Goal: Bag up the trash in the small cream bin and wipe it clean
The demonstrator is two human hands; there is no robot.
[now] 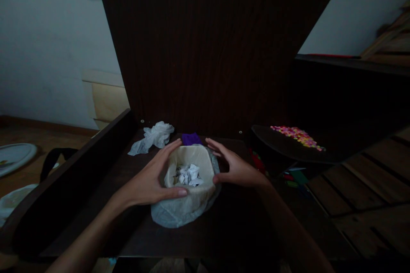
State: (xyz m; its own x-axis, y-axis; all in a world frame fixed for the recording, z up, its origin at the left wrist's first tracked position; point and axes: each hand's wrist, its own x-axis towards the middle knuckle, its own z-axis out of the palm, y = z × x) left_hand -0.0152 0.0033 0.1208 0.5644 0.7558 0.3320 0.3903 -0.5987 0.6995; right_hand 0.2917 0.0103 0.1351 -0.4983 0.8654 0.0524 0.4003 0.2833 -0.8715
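A small pale bin (209,170) stands on the dark wooden surface, lined with a thin translucent plastic bag (174,213) folded down over its outside. Crumpled printed paper (189,175) lies at the bottom of the bin. My left hand (156,175) cups the bin's left side, with its thumb along the front rim and its fingers reaching toward the back. On the right side, my right hand (235,164) holds the rim, thumb against the bag's edge and fingers stretched toward the back. The undersides of both hands are hidden.
A crumpled white plastic bag (156,135) lies at the back left, and a purple piece (191,138) sits behind the bin. A tall dark panel (205,51) rises at the back. Small colourful pieces (299,136) rest on a dark shelf at right. A raised side board (73,179) edges the left.
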